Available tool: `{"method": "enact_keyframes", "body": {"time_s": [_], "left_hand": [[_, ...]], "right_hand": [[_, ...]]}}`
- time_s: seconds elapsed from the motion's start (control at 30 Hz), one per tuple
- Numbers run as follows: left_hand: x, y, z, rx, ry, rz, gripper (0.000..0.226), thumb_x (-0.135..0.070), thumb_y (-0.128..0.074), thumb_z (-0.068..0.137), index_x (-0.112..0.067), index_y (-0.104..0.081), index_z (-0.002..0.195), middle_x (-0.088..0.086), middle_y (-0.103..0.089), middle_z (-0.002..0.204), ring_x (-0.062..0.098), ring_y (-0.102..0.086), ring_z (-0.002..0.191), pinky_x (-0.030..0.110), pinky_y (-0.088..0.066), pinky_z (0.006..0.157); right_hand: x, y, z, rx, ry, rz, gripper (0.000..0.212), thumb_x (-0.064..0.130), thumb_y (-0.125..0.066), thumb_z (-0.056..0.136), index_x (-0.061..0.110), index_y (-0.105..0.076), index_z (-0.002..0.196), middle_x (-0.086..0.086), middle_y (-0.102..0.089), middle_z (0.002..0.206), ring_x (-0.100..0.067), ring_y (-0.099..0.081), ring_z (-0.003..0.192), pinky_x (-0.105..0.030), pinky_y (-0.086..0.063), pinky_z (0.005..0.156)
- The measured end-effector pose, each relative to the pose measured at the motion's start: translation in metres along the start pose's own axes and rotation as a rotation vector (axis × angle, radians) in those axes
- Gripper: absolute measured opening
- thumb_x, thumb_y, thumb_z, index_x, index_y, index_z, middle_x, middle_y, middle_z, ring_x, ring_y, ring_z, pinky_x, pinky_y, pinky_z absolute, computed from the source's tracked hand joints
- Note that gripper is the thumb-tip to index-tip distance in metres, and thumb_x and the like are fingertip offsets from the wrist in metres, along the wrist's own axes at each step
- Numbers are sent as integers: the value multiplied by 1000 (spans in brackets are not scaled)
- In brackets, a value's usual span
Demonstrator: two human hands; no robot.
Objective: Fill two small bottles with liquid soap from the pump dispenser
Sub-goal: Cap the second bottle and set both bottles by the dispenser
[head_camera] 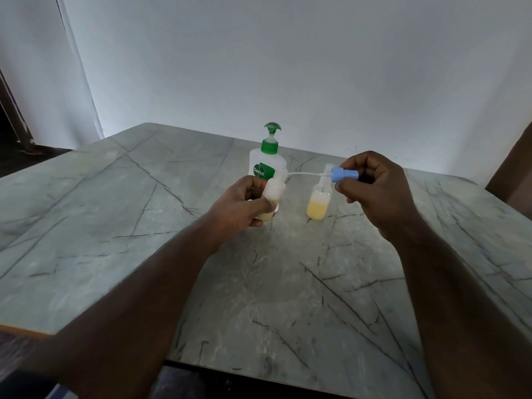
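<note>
A clear pump dispenser (266, 162) with a green pump head and green label stands at the table's far middle. My left hand (244, 203) grips a small translucent bottle (273, 191), tilted, with pale yellow soap at its bottom. My right hand (374, 182) pinches a blue spray cap (344, 174) held sideways; its thin white tube (305, 174) points left, with the tip at the held bottle's mouth. A second small bottle (318, 204) stands upright on the table between my hands, about half full of yellow soap, with no cap on it.
The grey marble-patterned table (259, 283) stands against a white wall. Its near edge runs along the bottom, with dark floor below. A brown object (512, 174) shows at the right edge.
</note>
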State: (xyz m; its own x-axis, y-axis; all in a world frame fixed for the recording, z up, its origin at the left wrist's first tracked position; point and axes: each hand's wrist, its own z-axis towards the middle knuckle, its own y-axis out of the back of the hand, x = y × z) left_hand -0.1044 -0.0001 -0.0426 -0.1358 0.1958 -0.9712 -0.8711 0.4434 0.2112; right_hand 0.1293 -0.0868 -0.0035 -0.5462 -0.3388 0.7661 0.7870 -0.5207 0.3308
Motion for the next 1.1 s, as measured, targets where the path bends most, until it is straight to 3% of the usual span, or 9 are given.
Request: {"method": "enact_keyframes", "body": {"time_s": [0.17,0.33,0.43,0.57,0.87,1.1], "left_hand": [[0,0,-1,5,-15,43,33,-14,-70,93,-29,-53,118,-3,-63,116,16,-63,104,33,-59,85],[1,-2,-2,25,-52,94,28,-12,-70,91,-31,-60,110,0,-66,115,19,-64,106,36,-59,85],[1,-3,-3,42,-65,111,29,-12,-71,91,-28,-62,113,-3,-68,112,17,-65,106,34,-59,84],[1,-3,-3,88,-74,133,34,-14,-70,93,-27,-60,122,-3,-67,113,18,-66,108,32,-59,84],[0,-4,-4,130,-71,161,40,-13,-69,94,-22,-59,131,-2,-66,118,20,-65,111,38,-58,91],[0,-4,-3,145,-78,170,42,-13,-70,93,-21,-57,133,-2,-65,120,20,-64,112,36,-58,91]], "right_hand": [[3,-4,-2,13,53,-82,24,22,-70,68,18,-66,91,-6,-67,84,-35,-60,74,-53,-55,64],[5,-9,-3,57,49,11,23,7,-72,74,20,-67,93,-6,-68,89,-22,-58,72,-47,-55,65],[7,-14,-5,98,27,70,26,-3,-70,79,17,-69,93,-8,-69,87,-19,-58,70,-42,-53,63],[2,-23,-7,149,25,22,20,6,-71,82,19,-70,97,-5,-69,86,-33,-60,73,-48,-55,64],[4,-32,-9,157,-32,60,22,12,-72,86,20,-71,107,1,-72,98,-31,-61,75,-41,-57,60],[6,-36,-10,173,-35,57,32,9,-71,88,28,-65,113,4,-71,109,-16,-65,77,-29,-59,63]]}}
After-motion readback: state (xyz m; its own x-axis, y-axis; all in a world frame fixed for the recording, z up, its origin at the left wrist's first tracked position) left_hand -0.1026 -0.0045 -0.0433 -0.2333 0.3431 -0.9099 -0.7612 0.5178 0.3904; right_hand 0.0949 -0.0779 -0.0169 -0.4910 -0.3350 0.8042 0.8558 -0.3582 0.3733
